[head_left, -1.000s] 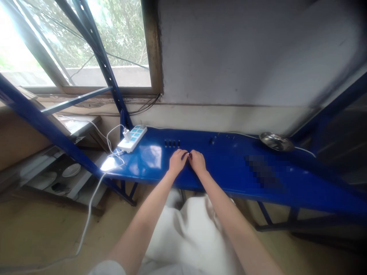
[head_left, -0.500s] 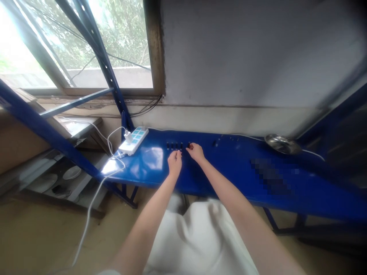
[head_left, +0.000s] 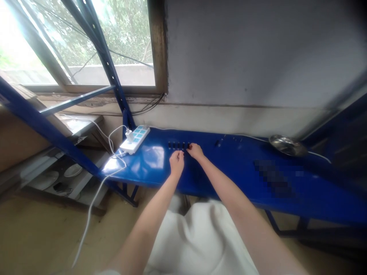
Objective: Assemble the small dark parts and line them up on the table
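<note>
Seemingly, a short row of small dark pegs (head_left: 177, 145) is stood along the back of a blue steel shelf (head_left: 229, 162) — five or so can be counted, though their exact form is too small to be made out. The row's long axis is laid left to right, parallel to the wall behind, and it is placed straight ahead of the hands, just beyond them. The right hand (head_left: 195, 151) is the nearer: its fingertips (head_left: 189, 146) are brought up to the row's right end, touching it or very nearly, and whether a peg is gripped there cannot be told. The left hand (head_left: 176, 161) is held just short of the row, below its middle, with the fingers (head_left: 179, 154) drawn together into a loose pinch; nothing can be seen between them, yet the tips are partly hidden, so a small held item cannot be ruled out. Neither hand is clenched into a fist or spread flat. Both forearms are extended over the shelf's front edge, above a white garment (head_left: 197, 244). Further left on the shelf, a white power strip (head_left: 134, 139) with blue switches is seen, with a charger (head_left: 128, 135) plugged in and a white cable (head_left: 93, 206) trailing down toward the floor — to the right, a few more small dark items (head_left: 218, 143) are scattered, and a shallow steel dish (head_left: 287, 145) is set near the far end, beyond a pixelated patch (head_left: 273, 177).
</note>
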`<state>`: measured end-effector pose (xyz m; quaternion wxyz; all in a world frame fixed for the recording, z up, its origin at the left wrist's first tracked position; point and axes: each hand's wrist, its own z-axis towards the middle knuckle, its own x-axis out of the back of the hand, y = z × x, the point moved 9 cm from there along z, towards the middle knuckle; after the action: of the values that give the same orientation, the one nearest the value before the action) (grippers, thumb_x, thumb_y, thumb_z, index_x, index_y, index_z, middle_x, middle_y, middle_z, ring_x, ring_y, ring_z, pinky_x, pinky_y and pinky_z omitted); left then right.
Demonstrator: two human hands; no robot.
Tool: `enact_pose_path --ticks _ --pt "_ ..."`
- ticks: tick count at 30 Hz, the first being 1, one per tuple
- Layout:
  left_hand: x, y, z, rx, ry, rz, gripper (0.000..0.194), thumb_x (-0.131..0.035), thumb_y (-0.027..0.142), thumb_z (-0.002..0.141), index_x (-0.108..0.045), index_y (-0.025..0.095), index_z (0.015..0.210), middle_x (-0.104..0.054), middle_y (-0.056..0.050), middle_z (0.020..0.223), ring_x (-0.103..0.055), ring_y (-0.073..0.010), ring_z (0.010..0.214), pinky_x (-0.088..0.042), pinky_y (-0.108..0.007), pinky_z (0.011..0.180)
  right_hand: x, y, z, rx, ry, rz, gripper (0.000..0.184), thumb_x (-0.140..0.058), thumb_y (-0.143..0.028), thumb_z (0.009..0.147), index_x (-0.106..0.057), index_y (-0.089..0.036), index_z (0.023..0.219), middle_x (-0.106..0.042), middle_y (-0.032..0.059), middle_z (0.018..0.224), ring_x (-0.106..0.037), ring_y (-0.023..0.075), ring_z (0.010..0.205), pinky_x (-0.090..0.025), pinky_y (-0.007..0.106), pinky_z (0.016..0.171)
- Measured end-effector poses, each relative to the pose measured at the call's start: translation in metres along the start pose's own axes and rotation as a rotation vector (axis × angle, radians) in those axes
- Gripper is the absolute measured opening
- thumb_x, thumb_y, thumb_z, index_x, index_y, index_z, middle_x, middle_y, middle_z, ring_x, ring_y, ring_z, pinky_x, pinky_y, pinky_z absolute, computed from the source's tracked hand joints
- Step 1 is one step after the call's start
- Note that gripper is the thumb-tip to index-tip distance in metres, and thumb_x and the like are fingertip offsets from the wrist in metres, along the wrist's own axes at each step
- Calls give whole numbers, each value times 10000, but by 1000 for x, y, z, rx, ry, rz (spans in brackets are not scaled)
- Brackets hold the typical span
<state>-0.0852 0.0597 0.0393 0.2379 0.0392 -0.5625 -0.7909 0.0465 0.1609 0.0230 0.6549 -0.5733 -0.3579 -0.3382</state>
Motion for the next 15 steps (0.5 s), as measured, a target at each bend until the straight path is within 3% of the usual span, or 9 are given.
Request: enact_pose_path --ticks 4,7,11,15 --pt "0 -1 0 -4 10 4 268 -403 328 855 -596 158 779 -582 -21 687 -532 -106 619 -433 -226 610 8 -2 0 45 -80 -11 221 -605 -228 711 -643 -139 910 -674 95 892 -623 187 804 -429 237 654" --pt "0 -1 0 10 4 -8 263 -408 327 852 -595 157 780 -582 -22 692 -531 -104 614 -433 -222 598 26 12 2 35 -181 76 263 -649 -243 684 -650 -133 923 -674 96 923 -629 172 811 -451 232 690" --pt "-1 1 -1 35 -22 -32 263 -412 331 850 -598 153 798 -587 -33 709 -543 -110 639 -437 -216 587 52 65 -1 -182 -386 178 246 -669 -271 665 -656 -130 866 -686 93 836 -635 154 666 -468 243 576" --pt "-1 5 -2 45 -35 -38 262 -415 329 847 -600 149 800 -587 -39 713 -545 -112 649 -438 -215 584 85 128 -1 -387 -287 193 196 -687 -257 643 -636 -108 759 -679 98 751 -626 148 584 -462 243 518"
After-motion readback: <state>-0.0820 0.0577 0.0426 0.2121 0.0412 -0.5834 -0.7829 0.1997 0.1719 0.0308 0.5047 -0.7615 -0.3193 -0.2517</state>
